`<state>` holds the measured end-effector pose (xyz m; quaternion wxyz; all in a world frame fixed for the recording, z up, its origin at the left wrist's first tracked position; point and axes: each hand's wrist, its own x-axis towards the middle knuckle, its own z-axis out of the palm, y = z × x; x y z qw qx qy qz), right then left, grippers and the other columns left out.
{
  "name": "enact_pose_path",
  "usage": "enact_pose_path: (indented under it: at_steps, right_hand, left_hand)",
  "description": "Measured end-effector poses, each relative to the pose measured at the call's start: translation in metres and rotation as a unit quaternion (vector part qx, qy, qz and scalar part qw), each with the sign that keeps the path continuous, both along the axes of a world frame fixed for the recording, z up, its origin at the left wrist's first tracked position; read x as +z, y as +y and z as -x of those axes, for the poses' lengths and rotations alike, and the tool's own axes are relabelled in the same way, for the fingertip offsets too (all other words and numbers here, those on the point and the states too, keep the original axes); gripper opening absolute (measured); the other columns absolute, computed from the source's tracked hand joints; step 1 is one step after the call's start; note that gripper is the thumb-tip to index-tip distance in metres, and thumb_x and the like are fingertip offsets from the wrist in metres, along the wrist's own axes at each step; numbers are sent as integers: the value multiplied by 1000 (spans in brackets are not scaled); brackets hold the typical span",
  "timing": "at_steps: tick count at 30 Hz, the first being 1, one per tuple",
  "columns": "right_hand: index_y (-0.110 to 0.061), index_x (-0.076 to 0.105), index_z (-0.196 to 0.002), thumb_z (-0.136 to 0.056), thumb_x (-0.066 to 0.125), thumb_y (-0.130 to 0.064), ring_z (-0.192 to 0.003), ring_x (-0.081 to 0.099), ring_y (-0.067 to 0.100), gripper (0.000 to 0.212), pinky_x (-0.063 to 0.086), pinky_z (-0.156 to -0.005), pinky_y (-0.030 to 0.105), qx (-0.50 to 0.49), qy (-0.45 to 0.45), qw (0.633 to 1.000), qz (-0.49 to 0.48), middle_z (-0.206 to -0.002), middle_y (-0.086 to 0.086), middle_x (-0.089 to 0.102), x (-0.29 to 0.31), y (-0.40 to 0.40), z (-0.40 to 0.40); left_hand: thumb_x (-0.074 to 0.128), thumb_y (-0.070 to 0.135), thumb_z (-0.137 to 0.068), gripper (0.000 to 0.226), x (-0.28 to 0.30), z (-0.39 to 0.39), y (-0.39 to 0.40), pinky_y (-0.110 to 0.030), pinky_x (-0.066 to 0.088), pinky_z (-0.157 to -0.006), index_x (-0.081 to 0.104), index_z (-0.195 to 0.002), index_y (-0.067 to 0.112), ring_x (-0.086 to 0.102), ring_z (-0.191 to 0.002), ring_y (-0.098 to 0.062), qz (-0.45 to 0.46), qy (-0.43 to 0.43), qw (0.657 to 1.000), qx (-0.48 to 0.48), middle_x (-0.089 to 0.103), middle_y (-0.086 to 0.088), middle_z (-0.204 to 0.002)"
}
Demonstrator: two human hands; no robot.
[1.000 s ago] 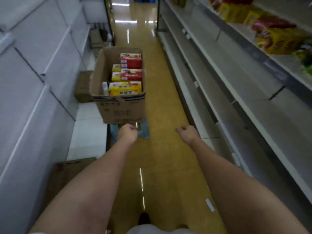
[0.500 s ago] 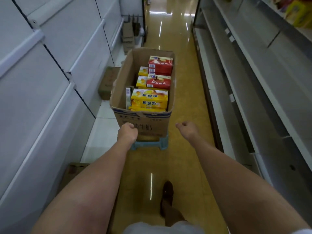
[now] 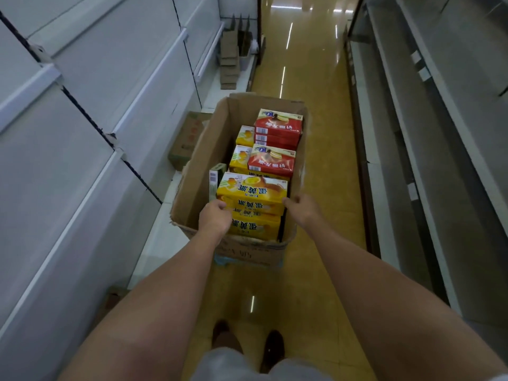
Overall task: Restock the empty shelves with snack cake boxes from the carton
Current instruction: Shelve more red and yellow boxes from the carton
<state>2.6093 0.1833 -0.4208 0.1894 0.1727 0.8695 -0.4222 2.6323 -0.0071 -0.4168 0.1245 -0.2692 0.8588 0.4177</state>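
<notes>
To my left, the white shelves (image 3: 90, 111) are standing bare, with a small brown box (image 3: 187, 138) lying on the floor ledge beside them. In the middle of the aisle the open carton (image 3: 203, 152) is sitting in front of me, packed with yellow boxes (image 3: 254, 188) near me and red boxes (image 3: 277, 125) farther back. My left hand (image 3: 215, 218) is reaching inside the carton, fingers curling against the left end of the nearest yellow stack. My right hand (image 3: 301, 207) is closing on the right end of the same stack, its fingertips hidden behind the box edge, so I cannot tell how firm the hold is. I am judging this the pick-up step: next I am needing to squeeze evenly, lift straight up clear of the carton wall, and turn toward the grey shelves (image 3: 439, 133) on my right.
</notes>
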Motion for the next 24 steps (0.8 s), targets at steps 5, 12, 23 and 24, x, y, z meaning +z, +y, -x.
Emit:
enact_pose_path:
  at_steps: [5,12,23,24]
  right_hand:
    - [-8,41,-141,-95,52,-40,-128,46,29,57,41,-99,37,-9,-4,1000,10,-142,9,47,-13,-14,55]
    - [-11,53,-126,-90,61,-31,-112,57,28,42,46,-93,34,-107,-21,994,22,-123,7,61,-24,-28,128]
    - [-20,50,-130,-82,67,-36,-113,59,29,54,46,-98,49,-178,-72,981,28,-124,6,61,-82,-37,210]
    - [-22,47,-133,-79,68,-40,-114,58,29,61,46,-98,50,-178,-83,980,23,-126,6,59,-96,-33,217]
  left_hand:
    - [46,12,-96,32,-15,60,-17,-27,39,-73,57,-126,11,49,-84,-20,-5,-13,1000,-5,59,-12,-124]
    - [48,15,-96,35,-31,153,-37,-26,39,-78,56,-130,9,56,-108,-27,-7,-50,996,-68,58,-11,-128]
    - [44,15,-98,30,-89,258,-29,-31,43,-77,54,-125,10,55,-103,-28,-20,-127,978,-162,56,-12,-126]
    - [44,15,-98,32,-94,265,-25,-31,43,-79,52,-129,11,55,-108,-29,-27,-135,978,-158,54,-12,-129]
